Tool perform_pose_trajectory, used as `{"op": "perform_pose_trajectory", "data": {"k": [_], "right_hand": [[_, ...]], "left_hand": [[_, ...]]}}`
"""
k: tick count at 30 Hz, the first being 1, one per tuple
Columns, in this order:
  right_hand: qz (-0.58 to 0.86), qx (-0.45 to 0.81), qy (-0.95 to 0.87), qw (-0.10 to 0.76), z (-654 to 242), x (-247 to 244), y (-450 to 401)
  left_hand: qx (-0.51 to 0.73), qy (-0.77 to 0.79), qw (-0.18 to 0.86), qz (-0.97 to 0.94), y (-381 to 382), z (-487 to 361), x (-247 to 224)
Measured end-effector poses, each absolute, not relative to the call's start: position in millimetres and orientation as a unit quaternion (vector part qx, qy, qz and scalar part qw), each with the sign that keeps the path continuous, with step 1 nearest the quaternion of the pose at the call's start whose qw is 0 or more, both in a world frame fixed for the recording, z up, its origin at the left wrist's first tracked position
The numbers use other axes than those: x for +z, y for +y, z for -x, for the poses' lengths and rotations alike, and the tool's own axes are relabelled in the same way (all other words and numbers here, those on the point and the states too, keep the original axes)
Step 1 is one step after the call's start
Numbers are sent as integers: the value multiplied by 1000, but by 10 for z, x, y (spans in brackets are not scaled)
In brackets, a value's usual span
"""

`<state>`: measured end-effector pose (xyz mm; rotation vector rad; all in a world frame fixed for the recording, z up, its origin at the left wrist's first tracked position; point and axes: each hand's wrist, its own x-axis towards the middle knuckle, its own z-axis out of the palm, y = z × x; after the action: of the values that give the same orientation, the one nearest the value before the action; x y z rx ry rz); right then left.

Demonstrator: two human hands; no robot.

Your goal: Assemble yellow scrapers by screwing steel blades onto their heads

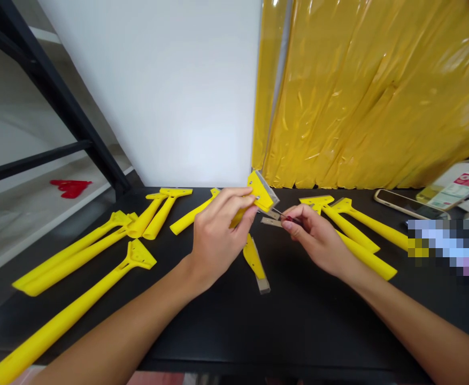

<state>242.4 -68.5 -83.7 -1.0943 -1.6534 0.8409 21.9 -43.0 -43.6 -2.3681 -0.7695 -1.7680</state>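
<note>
Steadily, my left hand (220, 238) pinches the scraper (261, 193) firm while my right hand (316, 239) closes on a small screwdriver (292, 218) aimed at its head.

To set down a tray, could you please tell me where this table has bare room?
Bare black table lies between the lone scraper and the right forearm. It is crowded left of the left hand, with scrapers, and right of the right hand, with more scrapers and a phone.
</note>
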Motion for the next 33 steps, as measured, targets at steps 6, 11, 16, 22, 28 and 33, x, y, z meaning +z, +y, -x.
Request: {"op": "perform_pose_trajectory", "data": {"k": [6,11,16,22,28,33], "right_hand": [[461,305,-717,426,-2411,-743,-740],[482,276,-714,426,-2414,-703,-790],[493,305,-712,396,-2395,-621,-881],[460,499,-617,398,-2317,-529,-945],[482,550,-563,385,-2268,-494,-937],[531,298,-679,410,-2304,-534,-945]], "left_hand": [[-585,-264,22,767,-416,-223,-438],[-577,-289,13,764,-389,-230,-464],[-571,-330,3,752,-354,-218,-496],[-565,-346,-12,749,-328,-217,-504],[-550,-358,-23,754,-307,-224,-536],[-548,-371,-34,749,-290,-210,-559]]}}
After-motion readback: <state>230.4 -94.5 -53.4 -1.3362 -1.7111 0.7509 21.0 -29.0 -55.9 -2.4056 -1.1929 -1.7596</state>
